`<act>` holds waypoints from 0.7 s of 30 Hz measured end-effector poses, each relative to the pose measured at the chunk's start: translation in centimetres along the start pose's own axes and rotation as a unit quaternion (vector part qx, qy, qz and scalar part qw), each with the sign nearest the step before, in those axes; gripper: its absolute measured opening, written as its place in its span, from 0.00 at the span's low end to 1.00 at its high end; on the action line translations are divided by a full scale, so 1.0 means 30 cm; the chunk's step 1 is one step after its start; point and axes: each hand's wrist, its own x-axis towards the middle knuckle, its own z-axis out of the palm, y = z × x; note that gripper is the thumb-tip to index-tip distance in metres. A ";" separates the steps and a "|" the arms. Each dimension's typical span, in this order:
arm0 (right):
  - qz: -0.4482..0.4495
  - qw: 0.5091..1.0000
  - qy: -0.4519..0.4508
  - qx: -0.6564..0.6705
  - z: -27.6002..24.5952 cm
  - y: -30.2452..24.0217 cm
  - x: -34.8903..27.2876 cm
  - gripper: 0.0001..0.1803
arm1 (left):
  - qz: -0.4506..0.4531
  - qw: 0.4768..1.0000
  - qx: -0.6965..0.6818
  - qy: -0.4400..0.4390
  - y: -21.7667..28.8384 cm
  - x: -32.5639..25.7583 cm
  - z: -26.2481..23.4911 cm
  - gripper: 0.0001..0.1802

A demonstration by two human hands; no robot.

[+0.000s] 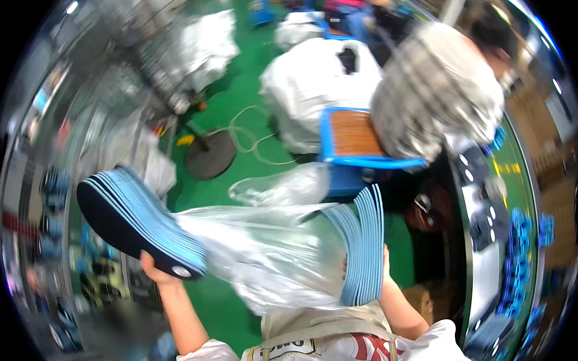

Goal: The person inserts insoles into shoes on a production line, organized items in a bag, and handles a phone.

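My left hand (158,271) is closed round the lower edge of a stack of insoles (141,210), light blue at the sides with a black outer face. The stack is tilted, its broad end up and to the left. On the right, my right hand (387,273) grips a second stack of light blue insoles (365,247), held on edge and curving upward; most of its fingers are behind the stack. A clear plastic bag (267,253) spans the gap between both stacks. Its film partly overlaps the right stack; I cannot tell how far either sits inside it.
Ahead, a person in a plaid top (438,90) sits on a blue stool (338,134) beside large white sacks (315,79). Another clear bag (285,188) lies beyond my hands. A round dark base (210,154) stands on the green floor. Along the right runs a bench (487,251) with blue parts.
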 end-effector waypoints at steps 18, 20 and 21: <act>-0.485 0.812 0.289 0.149 -0.972 -0.593 -1.197 0.23 | 0.013 0.564 0.510 -0.649 -1.028 -0.843 1.222 0.54; -0.532 0.749 0.380 0.104 -1.031 -0.707 -1.194 0.23 | -0.041 0.580 0.440 -0.684 -1.157 -0.967 1.396 0.59; -0.521 0.756 0.384 0.101 -1.050 -0.743 -1.194 0.25 | -0.106 0.606 0.411 -0.673 -1.186 -1.034 1.473 0.58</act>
